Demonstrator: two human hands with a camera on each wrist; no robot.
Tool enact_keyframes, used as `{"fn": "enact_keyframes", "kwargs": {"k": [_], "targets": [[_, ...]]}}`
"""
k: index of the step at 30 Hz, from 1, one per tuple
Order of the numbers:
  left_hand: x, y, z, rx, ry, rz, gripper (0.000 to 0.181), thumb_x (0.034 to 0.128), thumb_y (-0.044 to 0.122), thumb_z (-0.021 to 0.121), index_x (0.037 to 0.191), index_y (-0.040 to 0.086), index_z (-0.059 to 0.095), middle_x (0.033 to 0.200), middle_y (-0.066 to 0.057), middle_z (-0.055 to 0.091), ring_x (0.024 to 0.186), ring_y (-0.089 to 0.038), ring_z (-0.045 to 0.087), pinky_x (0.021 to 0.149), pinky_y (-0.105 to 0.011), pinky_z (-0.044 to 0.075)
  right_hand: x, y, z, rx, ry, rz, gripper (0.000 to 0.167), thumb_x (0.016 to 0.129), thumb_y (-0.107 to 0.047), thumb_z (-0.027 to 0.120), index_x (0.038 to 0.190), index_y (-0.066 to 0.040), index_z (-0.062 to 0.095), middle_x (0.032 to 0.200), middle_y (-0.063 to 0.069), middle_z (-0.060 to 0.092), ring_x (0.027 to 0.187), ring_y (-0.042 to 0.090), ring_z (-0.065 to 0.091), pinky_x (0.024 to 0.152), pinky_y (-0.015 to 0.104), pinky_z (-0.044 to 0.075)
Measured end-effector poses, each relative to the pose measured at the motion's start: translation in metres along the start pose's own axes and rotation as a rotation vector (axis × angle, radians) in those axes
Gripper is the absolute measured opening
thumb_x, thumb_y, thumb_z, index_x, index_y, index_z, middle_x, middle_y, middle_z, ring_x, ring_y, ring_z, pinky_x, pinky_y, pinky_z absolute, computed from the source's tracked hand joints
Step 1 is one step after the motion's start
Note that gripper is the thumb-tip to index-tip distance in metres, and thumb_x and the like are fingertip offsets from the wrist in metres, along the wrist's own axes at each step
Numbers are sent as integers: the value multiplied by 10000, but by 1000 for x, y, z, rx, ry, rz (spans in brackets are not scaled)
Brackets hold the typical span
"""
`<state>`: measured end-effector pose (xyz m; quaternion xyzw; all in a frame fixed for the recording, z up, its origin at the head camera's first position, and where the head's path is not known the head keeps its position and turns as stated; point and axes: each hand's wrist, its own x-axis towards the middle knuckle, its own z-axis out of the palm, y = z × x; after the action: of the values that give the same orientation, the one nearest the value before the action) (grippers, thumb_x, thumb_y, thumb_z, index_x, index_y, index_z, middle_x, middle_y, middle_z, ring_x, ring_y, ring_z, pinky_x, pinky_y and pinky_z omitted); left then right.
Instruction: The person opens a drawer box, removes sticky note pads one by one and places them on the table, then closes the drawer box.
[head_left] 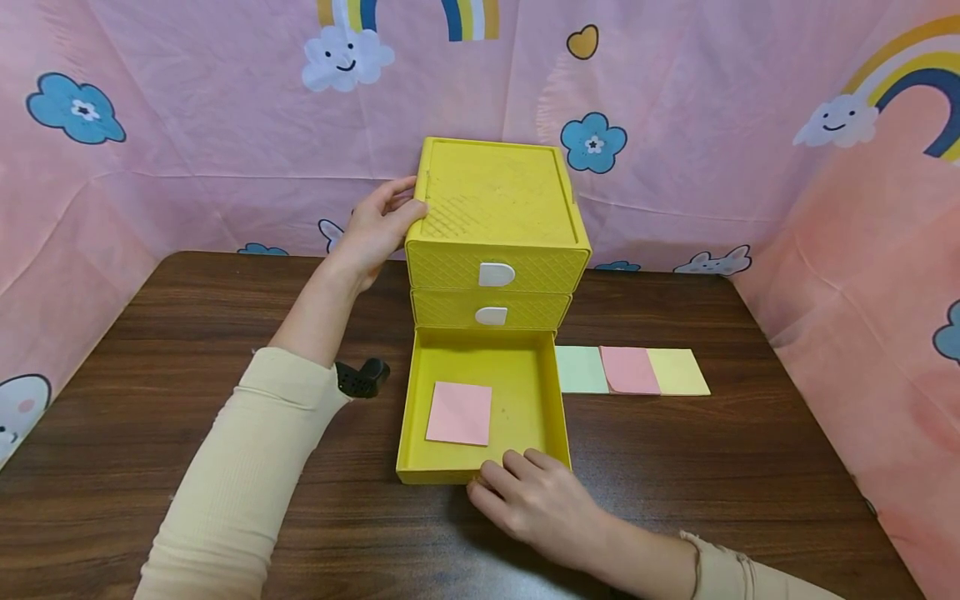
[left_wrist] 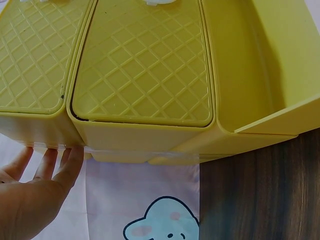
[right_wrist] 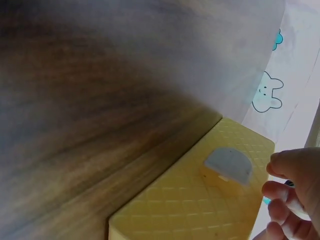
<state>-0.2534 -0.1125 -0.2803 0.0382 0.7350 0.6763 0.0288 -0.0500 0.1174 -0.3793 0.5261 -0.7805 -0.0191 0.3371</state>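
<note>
A yellow drawer cabinet [head_left: 495, 192] stands on the table with its bottom drawer [head_left: 525, 417] pulled out. Inside that drawer lies a pink sticky note pad [head_left: 459, 413]. My left hand [head_left: 378, 225] steadies the cabinet's upper left side; in the left wrist view its extended fingertips [left_wrist: 47, 160] touch the side wall. At the drawer's front right edge is my right hand [head_left: 536, 508], fingers loosely bent. The right wrist view shows the drawer's white handle [right_wrist: 230, 164] with the thumb [right_wrist: 295, 165] and fingers beside it, apart from it and gripping nothing.
Green [head_left: 582, 369], pink [head_left: 630, 370] and yellow [head_left: 678, 372] sticky notes lie in a row right of the drawer on the dark wooden table [head_left: 750, 467]. Two upper drawers with white handles are closed. Pink patterned cloth [head_left: 495, 100] surrounds the table's back and sides.
</note>
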Motion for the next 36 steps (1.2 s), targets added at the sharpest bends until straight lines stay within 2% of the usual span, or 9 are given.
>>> {"fn": "enact_keyframes", "kwargs": {"k": [3, 9, 20, 24, 27, 30, 33, 36], "targets": [[0, 0, 0, 4, 2, -4, 541, 900, 229, 522, 1416, 217, 363, 1383, -74, 389, 1142, -191, 491, 963, -327, 427, 3, 1, -2, 22, 16, -4, 300, 921, -20, 355, 796, -138, 600, 713, -36, 501, 543, 122, 416, 465, 200, 312], [-1, 1, -1, 15, -1, -8, 541, 903, 239, 519, 1419, 221, 358, 1388, -68, 386, 1151, -192, 489, 968, -328, 425, 4, 5, -6, 0, -11, -33, 323, 932, -28, 324, 841, -165, 603, 762, -49, 529, 612, 111, 459, 510, 190, 368], [0, 1, -1, 22, -5, -5, 539, 903, 245, 518, 1417, 228, 359, 1382, -64, 391, 1131, -188, 501, 956, -326, 433, 4, 12, -4, 114, -42, -4, 300, 965, -122, 338, 925, -168, 631, 872, -13, 586, 721, 152, 535, 597, 233, 455], [0, 0, 0, 23, -1, -5, 537, 902, 245, 519, 1415, 229, 363, 1377, -65, 395, 1127, -186, 502, 954, -325, 433, 6, 16, -6, 97, -62, -23, 291, 977, -176, 341, 928, -177, 628, 888, -32, 595, 743, 146, 552, 635, 232, 471], [0, 0, 0, 25, 2, -4, 537, 902, 246, 520, 1415, 229, 364, 1378, -64, 396, 1128, -185, 502, 957, -326, 432, 8, 20, -9, 75, -99, -38, 216, 959, -210, 406, 943, -184, 619, 912, -41, 600, 765, 140, 558, 656, 229, 472], [0, 0, -1, 24, 1, -5, 539, 902, 247, 521, 1416, 227, 362, 1382, -64, 393, 1134, -188, 498, 963, -329, 429, 10, 24, -13, 93, -148, -35, 128, 892, -241, 538, 978, -186, 615, 951, -37, 604, 804, 145, 564, 679, 241, 477], [0, 0, -1, 24, -2, -7, 541, 902, 249, 521, 1418, 229, 359, 1387, -61, 390, 1139, -188, 496, 968, -332, 426, 12, 27, -17, 104, -191, -31, 201, 825, -265, 625, 1010, -187, 613, 985, -34, 605, 837, 150, 570, 722, 257, 490], [0, 0, -1, 24, -5, -7, 542, 902, 249, 522, 1418, 229, 359, 1389, -58, 390, 1137, -189, 497, 970, -334, 424, 16, 30, -19, 119, -219, -23, 251, 813, -292, 655, 1039, -191, 620, 1000, -34, 605, 854, 151, 573, 761, 267, 498]]}}
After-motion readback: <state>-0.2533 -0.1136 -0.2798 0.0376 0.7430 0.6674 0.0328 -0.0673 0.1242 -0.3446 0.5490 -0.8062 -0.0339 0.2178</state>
